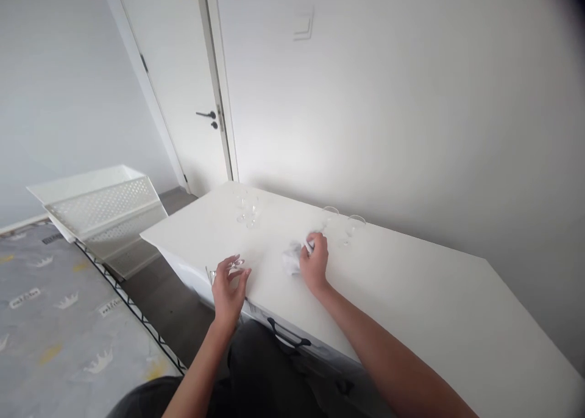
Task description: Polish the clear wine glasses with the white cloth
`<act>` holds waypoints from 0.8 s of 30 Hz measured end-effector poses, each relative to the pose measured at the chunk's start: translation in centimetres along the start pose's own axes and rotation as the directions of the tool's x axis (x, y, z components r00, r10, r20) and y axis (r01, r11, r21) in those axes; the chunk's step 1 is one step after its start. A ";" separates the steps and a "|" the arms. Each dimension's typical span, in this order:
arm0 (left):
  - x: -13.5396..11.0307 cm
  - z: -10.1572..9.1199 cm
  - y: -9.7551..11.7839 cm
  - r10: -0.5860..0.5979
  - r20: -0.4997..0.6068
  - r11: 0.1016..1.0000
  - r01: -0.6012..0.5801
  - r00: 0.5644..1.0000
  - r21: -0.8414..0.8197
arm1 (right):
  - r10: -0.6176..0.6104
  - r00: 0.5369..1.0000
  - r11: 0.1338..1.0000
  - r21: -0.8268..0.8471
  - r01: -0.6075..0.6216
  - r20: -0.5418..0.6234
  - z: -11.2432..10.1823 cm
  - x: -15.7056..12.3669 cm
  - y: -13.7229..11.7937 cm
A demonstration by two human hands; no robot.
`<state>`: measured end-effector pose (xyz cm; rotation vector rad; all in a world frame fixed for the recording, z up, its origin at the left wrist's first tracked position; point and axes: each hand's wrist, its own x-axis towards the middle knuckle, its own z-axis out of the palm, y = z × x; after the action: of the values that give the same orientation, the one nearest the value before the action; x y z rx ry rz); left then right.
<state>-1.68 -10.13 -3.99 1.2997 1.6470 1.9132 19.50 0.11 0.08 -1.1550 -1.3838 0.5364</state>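
"So, anything in the left hand [230, 291]?"
"Half-open, loosely holding a clear glass [236, 263] near the front edge of the surface [411, 284]."
"And in the right hand [315, 264]?"
"Mostly closed, gripping a white cloth [291, 260], probably soft."
"Handling the glass?"
"Likely light, slippery, fragile; best held gently around the middle."

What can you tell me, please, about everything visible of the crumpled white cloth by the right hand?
The cloth is white with pale grey shading, soft-looking and bunched into loose, uneven folds; whether it is fabric or paper cannot be told. It is gripped in the right hand, whose fingers hide part of it, while the rest bulges out to the left of that hand. It is over the white cabinet top; whether its underside touches the surface is unclear. No print or pattern is discernible on it.
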 end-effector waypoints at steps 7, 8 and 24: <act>-0.8 0.9 0.5 -0.016 0.081 1.000 0.017 0.997 -0.009 | 0.186 0.870 0.915 0.242 -0.323 0.457 0.5 -2.3 -2.3; -0.8 1.0 0.5 -0.012 0.087 1.000 0.013 0.996 -0.012 | 0.187 0.851 0.898 0.265 -0.350 0.492 0.5 -2.4 -2.5; -1.1 1.1 1.9 -0.029 0.017 0.990 0.031 0.999 -0.141 | 0.226 0.947 0.970 0.039 -0.241 0.227 -0.5 -1.1 -1.7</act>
<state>0.36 -10.75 -2.85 1.2242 1.4862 1.9584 19.25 -1.71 1.10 -1.2422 -1.4129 0.8973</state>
